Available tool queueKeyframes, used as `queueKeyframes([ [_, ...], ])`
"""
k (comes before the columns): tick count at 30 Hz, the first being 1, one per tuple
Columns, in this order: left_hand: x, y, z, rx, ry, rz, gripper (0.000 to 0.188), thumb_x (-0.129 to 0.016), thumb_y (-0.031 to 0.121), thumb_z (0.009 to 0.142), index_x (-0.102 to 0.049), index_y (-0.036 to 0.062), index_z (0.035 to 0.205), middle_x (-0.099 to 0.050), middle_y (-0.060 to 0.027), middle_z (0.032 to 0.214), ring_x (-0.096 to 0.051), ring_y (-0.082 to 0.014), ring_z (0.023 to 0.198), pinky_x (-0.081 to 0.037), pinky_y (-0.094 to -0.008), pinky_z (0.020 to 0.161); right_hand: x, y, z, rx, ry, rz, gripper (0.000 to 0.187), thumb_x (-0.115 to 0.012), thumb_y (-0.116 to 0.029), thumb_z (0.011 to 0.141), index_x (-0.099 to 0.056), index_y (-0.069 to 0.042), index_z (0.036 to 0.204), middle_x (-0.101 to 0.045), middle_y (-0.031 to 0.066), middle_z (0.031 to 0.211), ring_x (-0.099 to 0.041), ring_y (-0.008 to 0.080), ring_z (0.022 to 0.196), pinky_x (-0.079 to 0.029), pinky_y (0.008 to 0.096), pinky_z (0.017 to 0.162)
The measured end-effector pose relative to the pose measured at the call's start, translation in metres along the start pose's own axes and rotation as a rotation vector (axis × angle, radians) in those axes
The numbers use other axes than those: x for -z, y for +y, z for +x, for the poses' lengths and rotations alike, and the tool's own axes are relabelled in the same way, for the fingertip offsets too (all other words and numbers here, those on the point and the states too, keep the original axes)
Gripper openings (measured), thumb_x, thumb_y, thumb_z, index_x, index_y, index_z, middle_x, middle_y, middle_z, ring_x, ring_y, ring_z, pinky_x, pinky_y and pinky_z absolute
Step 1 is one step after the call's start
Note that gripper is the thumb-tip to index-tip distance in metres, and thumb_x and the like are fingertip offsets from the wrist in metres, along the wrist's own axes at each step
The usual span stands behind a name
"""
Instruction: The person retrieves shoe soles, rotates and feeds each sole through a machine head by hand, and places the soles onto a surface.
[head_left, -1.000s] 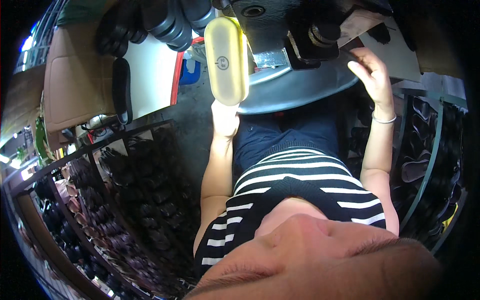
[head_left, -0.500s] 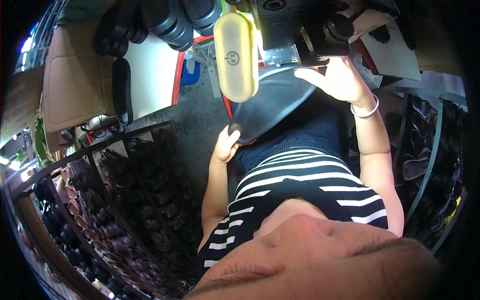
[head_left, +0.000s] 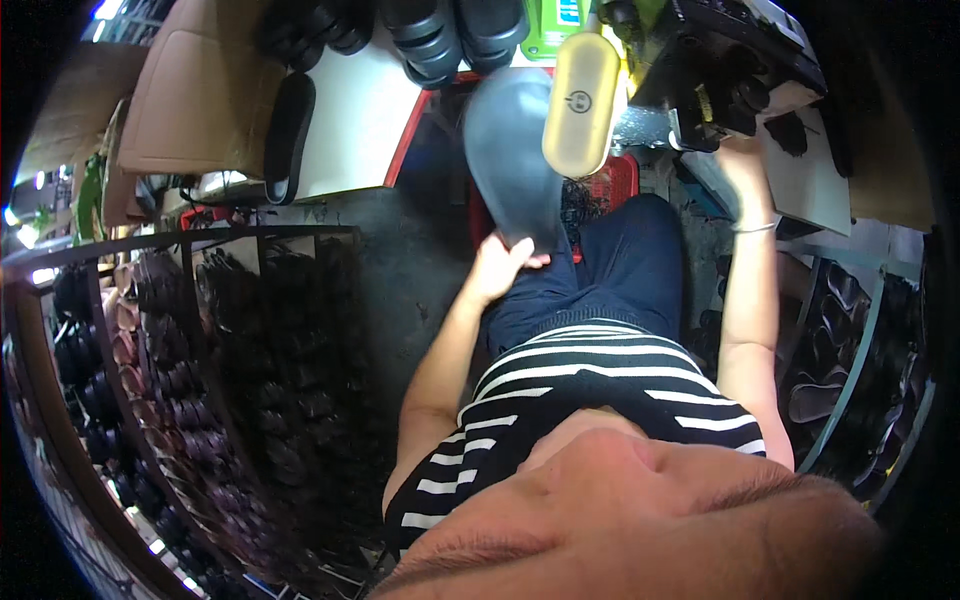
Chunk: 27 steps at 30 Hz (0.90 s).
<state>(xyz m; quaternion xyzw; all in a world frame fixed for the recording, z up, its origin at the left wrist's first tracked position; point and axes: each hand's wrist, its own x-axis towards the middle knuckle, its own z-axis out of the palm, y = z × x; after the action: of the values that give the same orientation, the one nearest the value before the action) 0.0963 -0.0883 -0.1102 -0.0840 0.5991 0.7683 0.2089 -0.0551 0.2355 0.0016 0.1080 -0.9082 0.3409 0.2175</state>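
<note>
Closest in, the person's black-and-white striped top (head_left: 590,350) runs down to dark navy trousers (head_left: 635,250). Just beyond the waist, the left hand (head_left: 508,268) is clamped on the lower end of a dark rounded piece (head_left: 510,150), smooth and slightly blurred, its thumb lying on the face toward the camera. The piece stands up from that grip in front of the left thigh, its broad end away from the body and its right edge partly behind a pale yellow oblong lamp (head_left: 582,105). On the right, the right hand (head_left: 742,165), with a pale bracelet (head_left: 754,227) at its wrist, reaches to just beside the lower edge of a black machine (head_left: 735,70); blur hides its fingers, so I cannot tell whether they are apart or closed on something. Below the lamp, a red basket (head_left: 620,180) shows past the knees. Racks of dark shoe parts (head_left: 280,350) stand on the left, with another rack (head_left: 820,350) on the right. Farther out, a white table (head_left: 355,130) with a red edge bears black footwear (head_left: 420,40), near a green device (head_left: 550,35) and a tan panel (head_left: 200,100).
</note>
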Motion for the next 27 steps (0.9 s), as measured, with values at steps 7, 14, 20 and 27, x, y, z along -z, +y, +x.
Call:
queueKeyframes([
  [7,-0.011,0.188,0.089,-0.396,0.109,0.117,0.027,-0.053,0.023,0.085,-0.054,-0.0036,0.089,-0.06,-0.0106,0.066,-0.059,-0.0141,0.054,-0.046,-0.0246,0.048,0.062,0.194,0.017,-0.243,0.012,-0.804,0.063,-0.062,-0.05,0.072,-0.051,-0.001,0.11,-0.056,0.0216,0.103,-0.052,0.0409,0.096,-0.042,0.0454,0.081],
  [14,-0.025,0.167,0.134,-0.525,-0.065,-0.209,0.042,-0.056,0.025,0.084,-0.045,0.0006,0.116,-0.059,-0.0125,0.09,-0.058,-0.0204,0.086,-0.047,-0.0261,0.074,0.085,0.214,-0.002,-0.194,-0.047,-0.64,0.061,-0.069,-0.049,0.065,-0.053,-0.003,0.101,-0.057,0.019,0.098,-0.054,0.0338,0.094,-0.044,0.039,0.079],
  [20,-0.06,0.048,0.1,-0.099,-0.159,-0.32,0.022,-0.051,0.022,0.086,-0.053,0.0031,0.096,-0.061,-0.0117,0.083,-0.059,-0.0215,0.072,-0.049,-0.0342,0.066,0.078,0.183,-0.033,-0.225,0.026,-0.607,0.066,-0.073,-0.052,0.058,-0.054,-0.004,0.099,-0.055,0.0189,0.099,-0.049,0.0361,0.099,-0.042,0.0417,0.082],
  [27,-0.109,0.03,0.065,0.031,-0.22,-0.024,0.021,-0.049,0.021,0.087,-0.053,0.0033,0.099,-0.06,-0.0106,0.085,-0.059,-0.0188,0.072,-0.049,-0.0304,0.066,0.091,0.155,-0.076,-0.304,0.358,-0.126,0.03,-0.071,-0.024,0.071,-0.054,-0.006,0.089,-0.058,0.0084,0.092,-0.055,0.0231,0.087,-0.044,0.0321,0.076],
])
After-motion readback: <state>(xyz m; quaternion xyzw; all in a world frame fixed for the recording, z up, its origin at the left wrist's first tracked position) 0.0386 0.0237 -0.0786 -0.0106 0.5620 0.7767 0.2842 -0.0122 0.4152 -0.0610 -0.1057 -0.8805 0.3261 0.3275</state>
